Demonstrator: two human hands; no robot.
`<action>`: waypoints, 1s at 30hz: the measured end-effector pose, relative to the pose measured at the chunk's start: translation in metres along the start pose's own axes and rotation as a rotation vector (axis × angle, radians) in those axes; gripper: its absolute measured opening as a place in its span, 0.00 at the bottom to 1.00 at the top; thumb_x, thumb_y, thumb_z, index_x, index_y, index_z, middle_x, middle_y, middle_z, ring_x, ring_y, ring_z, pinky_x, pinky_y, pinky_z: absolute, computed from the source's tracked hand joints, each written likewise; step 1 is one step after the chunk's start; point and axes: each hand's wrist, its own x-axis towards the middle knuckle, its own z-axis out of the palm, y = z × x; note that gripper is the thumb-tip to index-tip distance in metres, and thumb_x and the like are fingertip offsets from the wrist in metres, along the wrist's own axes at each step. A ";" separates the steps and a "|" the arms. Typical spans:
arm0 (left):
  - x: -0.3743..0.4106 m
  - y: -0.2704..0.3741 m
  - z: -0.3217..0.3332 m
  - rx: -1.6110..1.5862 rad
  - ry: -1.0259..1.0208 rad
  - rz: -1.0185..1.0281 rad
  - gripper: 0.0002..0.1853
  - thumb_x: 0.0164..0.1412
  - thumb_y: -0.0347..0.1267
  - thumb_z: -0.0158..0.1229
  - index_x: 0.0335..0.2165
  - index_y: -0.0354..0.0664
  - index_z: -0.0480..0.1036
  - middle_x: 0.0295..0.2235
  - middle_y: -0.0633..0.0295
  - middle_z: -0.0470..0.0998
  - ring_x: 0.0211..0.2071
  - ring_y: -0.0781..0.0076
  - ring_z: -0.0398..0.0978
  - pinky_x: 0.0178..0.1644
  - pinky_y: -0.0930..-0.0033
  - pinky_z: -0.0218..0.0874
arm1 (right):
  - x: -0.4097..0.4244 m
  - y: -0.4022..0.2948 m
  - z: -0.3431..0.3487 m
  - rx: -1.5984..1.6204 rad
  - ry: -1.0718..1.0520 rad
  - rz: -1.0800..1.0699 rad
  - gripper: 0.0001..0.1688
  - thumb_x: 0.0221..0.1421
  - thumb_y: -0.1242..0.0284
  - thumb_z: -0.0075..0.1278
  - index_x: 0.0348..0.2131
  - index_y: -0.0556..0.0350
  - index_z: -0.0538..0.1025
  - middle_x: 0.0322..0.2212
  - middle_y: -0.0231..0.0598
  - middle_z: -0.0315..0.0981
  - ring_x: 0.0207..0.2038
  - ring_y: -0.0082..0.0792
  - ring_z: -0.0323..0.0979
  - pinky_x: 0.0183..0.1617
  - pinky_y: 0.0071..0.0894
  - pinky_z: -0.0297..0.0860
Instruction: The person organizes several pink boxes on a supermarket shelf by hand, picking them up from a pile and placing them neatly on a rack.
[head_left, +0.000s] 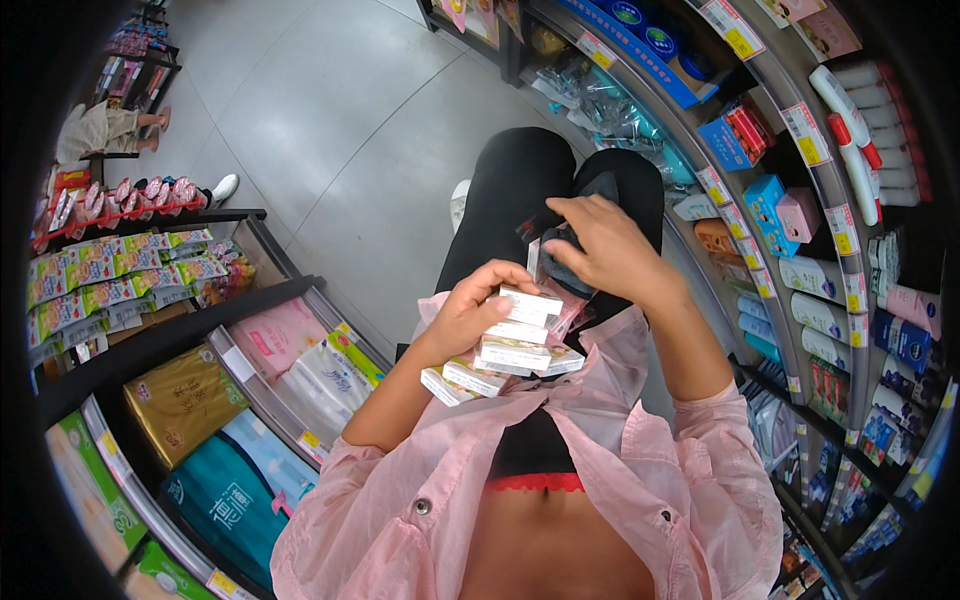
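Several small white cardboard boxes lie loosely piled on my lap, over the front of a pink shirt. My left hand grips the small box at the top of the pile, with the thumb on its near side. Just to the right, my right hand holds a dark grey cloth between thumb and fingers. Another slim white box stands partly hidden between the two hands. Pinkish packaging shows beneath the cloth, mostly covered.
Shelves of toiletries with price tags curve along my right side. To my left, a low shelf holds tissue packs, with hanging snack packets beyond. Grey tiled floor stretches ahead. A person's legs appear at the far left.
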 end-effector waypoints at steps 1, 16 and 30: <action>0.000 -0.001 0.000 0.046 0.012 -0.020 0.20 0.65 0.41 0.48 0.47 0.36 0.67 0.43 0.57 0.72 0.45 0.72 0.69 0.51 0.72 0.60 | 0.002 -0.002 0.004 -0.009 -0.045 0.034 0.18 0.50 0.72 0.55 0.41 0.62 0.75 0.39 0.46 0.74 0.44 0.48 0.70 0.49 0.42 0.65; -0.007 0.000 -0.007 -0.093 0.218 0.041 0.34 0.71 0.52 0.26 0.52 0.35 0.66 0.46 0.57 0.72 0.47 0.74 0.69 0.53 0.69 0.61 | -0.061 -0.052 0.064 1.169 0.178 0.235 0.32 0.64 0.63 0.43 0.57 0.67 0.57 0.53 0.52 0.60 0.57 0.40 0.59 0.61 0.36 0.54; -0.018 0.011 0.027 -0.046 0.517 -0.152 0.27 0.71 0.48 0.33 0.41 0.38 0.73 0.47 0.56 0.72 0.43 0.74 0.71 0.48 0.72 0.64 | -0.072 -0.045 0.070 1.232 0.177 0.340 0.20 0.67 0.66 0.41 0.45 0.67 0.74 0.47 0.42 0.70 0.48 0.29 0.68 0.53 0.27 0.62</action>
